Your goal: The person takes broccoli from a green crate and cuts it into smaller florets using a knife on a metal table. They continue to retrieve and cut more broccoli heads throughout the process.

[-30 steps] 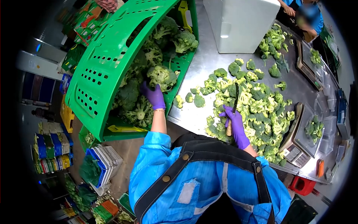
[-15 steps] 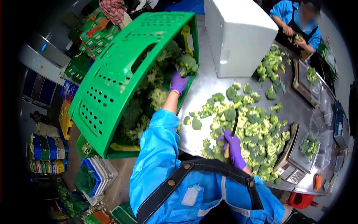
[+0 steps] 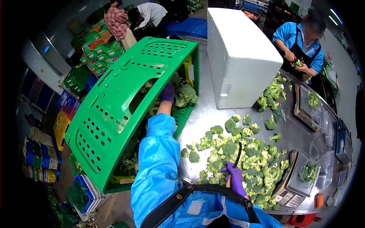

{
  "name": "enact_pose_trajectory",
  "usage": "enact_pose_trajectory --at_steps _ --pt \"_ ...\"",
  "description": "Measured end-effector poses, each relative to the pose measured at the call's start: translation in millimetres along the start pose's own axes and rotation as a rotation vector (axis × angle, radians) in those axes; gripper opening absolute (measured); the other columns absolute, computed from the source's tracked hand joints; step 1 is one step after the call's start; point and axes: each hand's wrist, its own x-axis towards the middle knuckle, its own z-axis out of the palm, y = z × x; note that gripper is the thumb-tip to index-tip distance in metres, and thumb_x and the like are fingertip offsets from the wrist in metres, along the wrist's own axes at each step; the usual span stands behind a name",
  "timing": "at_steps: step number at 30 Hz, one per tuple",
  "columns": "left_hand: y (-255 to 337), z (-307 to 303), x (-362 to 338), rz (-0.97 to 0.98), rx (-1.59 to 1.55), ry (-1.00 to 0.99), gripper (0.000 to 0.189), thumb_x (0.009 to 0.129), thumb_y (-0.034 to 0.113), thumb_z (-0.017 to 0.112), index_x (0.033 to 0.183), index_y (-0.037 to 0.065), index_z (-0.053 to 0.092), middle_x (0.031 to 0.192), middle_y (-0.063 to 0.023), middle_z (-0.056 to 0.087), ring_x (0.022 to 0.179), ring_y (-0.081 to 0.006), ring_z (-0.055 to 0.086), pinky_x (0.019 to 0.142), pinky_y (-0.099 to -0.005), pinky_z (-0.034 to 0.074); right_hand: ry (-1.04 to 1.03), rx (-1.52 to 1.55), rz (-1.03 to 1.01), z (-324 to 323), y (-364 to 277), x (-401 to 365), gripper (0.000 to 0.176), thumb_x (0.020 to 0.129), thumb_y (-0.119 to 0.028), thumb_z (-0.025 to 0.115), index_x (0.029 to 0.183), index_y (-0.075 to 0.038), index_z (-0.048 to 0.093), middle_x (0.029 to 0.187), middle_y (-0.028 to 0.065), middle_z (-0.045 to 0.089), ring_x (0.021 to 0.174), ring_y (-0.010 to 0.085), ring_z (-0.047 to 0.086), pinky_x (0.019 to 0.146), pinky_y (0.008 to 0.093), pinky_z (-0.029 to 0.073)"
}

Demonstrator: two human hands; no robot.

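Note:
My left hand (image 3: 167, 93), in a purple glove, reaches deep into a tilted green crate (image 3: 114, 110) and touches a broccoli head (image 3: 185, 95) near its far end. Whether the fingers grip it I cannot tell. My right hand (image 3: 234, 178), also gloved, holds a knife (image 3: 235, 162) with a wooden handle, blade pointing away, resting over a pile of cut broccoli florets (image 3: 243, 159) on the steel table (image 3: 213, 114).
A white foam box (image 3: 241, 57) stands on the table behind the pile. A scale (image 3: 298, 180) with florets sits at the right edge, another scale (image 3: 308, 104) farther back. A person in blue (image 3: 300, 41) trims broccoli across the table. Stacked crates fill the floor at left.
My left arm has stretched farther into the crate, from a head near the front to one at the far end. The right hand with the knife stayed on the florets.

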Motion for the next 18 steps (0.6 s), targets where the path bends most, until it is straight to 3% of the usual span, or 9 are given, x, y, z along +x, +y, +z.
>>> enact_pose_trajectory --at_steps 2,4,5,9,11,12,14,15,18 --pt "-6 24 6 0.111 -0.053 -0.080 0.042 0.082 0.016 0.051 0.124 0.012 0.044 0.116 -0.0198 0.049 0.103 -0.0385 0.048 0.087 -0.0506 0.038 0.000 -0.006 0.031 1 -1 4 0.032 0.088 -0.019 0.049 0.113 0.002 0.053 0.078 0.0106 0.065 0.041 0.0097 0.047 0.040 0.0208 0.038" --pt "-7 33 20 -0.308 -0.726 -0.291 0.036 0.082 0.020 0.053 0.117 0.011 0.049 0.109 -0.0156 0.054 0.098 -0.0347 0.053 0.081 -0.0472 0.043 0.000 0.003 0.023 1 -2 8 0.032 0.088 -0.018 0.049 0.112 0.003 0.053 0.078 0.0107 0.065 0.041 0.0096 0.047 0.041 0.0203 0.038" --pt "-21 96 -2 -0.149 -0.653 -0.266 0.031 0.082 0.022 0.054 0.110 0.008 0.052 0.106 -0.0136 0.055 0.095 -0.0323 0.054 0.077 -0.0447 0.045 -0.004 -0.003 0.005 -1 -1 12 0.032 0.088 -0.018 0.049 0.112 0.003 0.053 0.078 0.0110 0.065 0.041 0.0096 0.047 0.041 0.0202 0.038" --pt "-25 85 5 -0.066 -0.583 -0.289 0.026 0.083 0.019 0.052 0.107 0.007 0.053 0.104 -0.0145 0.055 0.095 -0.0321 0.054 0.076 -0.0447 0.045 -0.006 -0.014 -0.027 -5 -3 14 0.033 0.088 -0.017 0.049 0.113 0.005 0.052 0.079 0.0122 0.065 0.043 0.0095 0.047 0.043 0.0197 0.039" --pt "-23 64 7 0.157 0.199 -0.264 0.027 0.084 0.016 0.049 0.110 0.006 0.051 0.106 -0.0164 0.054 0.096 -0.0311 0.054 0.078 -0.0426 0.045 -0.006 -0.003 -0.036 -4 -2 14 0.034 0.088 -0.017 0.049 0.113 0.005 0.052 0.079 0.0123 0.065 0.043 0.0094 0.047 0.043 0.0196 0.039" --pt "-26 57 5 0.158 0.203 -0.257 0.027 0.084 0.016 0.049 0.110 0.006 0.051 0.106 -0.0164 0.054 0.096 -0.0311 0.054 0.078 -0.0426 0.045 -0.004 0.001 -0.042 -4 -2 13 0.034 0.088 -0.017 0.049 0.113 0.005 0.052 0.079 0.0123 0.065 0.043 0.0095 0.047 0.043 0.0199 0.039" --pt "-34 44 -5 -0.257 -1.027 -0.221 0.028 0.081 0.013 0.054 0.107 0.003 0.053 0.101 -0.0172 0.056 0.093 -0.0320 0.055 0.078 -0.0398 0.045 -0.003 0.005 -0.049 -5 0 10 0.034 0.088 -0.017 0.049 0.113 0.005 0.052 0.079 0.0124 0.065 0.042 0.0095 0.047 0.042 0.0201 0.039" --pt "-41 39 -4 -0.254 -1.025 -0.219 0.028 0.081 0.013 0.054 0.107 0.003 0.053 0.101 -0.0172 0.056 0.093 -0.0320 0.055 0.078 -0.0398 0.045 0.000 0.005 -0.048 -5 3 10 0.034 0.088 -0.017 0.049 0.113 0.005 0.052 0.079 0.0124 0.065 0.042 0.0097 0.047 0.042 0.0205 0.038" --pt "-62 25 -10 0.131 -0.668 -0.022 0.027 0.075 0.008 0.057 0.101 0.001 0.056 0.092 -0.0176 0.058 0.088 -0.0328 0.057 0.077 -0.0383 0.046 -0.015 -0.003 -0.038 -6 7 5 0.033 0.088 -0.017 0.049 0.113 0.004 0.052 0.079 0.0125 0.065 0.042 0.0100 0.047 0.040 0.0211 0.038"
